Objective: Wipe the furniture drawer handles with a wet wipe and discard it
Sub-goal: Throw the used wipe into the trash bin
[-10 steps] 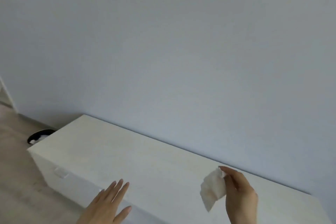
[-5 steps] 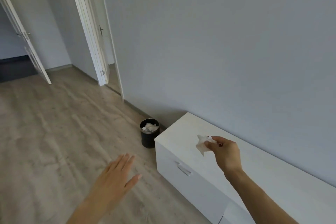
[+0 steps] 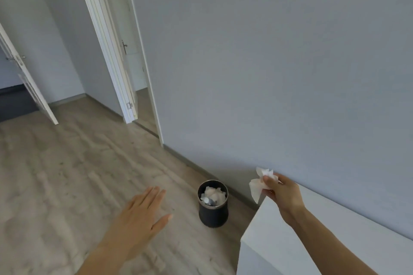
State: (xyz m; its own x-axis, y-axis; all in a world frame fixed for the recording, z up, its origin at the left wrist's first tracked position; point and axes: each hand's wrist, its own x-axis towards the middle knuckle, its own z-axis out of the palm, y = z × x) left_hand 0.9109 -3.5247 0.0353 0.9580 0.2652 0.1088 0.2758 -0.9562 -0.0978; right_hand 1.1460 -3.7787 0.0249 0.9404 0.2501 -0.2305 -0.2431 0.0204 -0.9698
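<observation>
My right hand (image 3: 282, 193) pinches a crumpled white wet wipe (image 3: 257, 185) above the left end of the white drawer cabinet (image 3: 274, 239). The wipe hangs to the right of a small dark waste bin (image 3: 213, 203) that stands on the floor by the wall and holds several white wipes. My left hand (image 3: 143, 216) hovers flat over the wooden floor, fingers apart, holding nothing. The drawer handles are out of view.
A grey wall (image 3: 268, 73) runs behind the cabinet and the bin. White doors (image 3: 107, 47) stand open at the upper left, another door (image 3: 26, 78) at the far left. Light wooden floor (image 3: 67, 174) spreads across the left half.
The view has swung left and forward past the cabinet's end. My right hand carried the wipe toward the bin, which now looks closer. My left hand stays flat and empty.
</observation>
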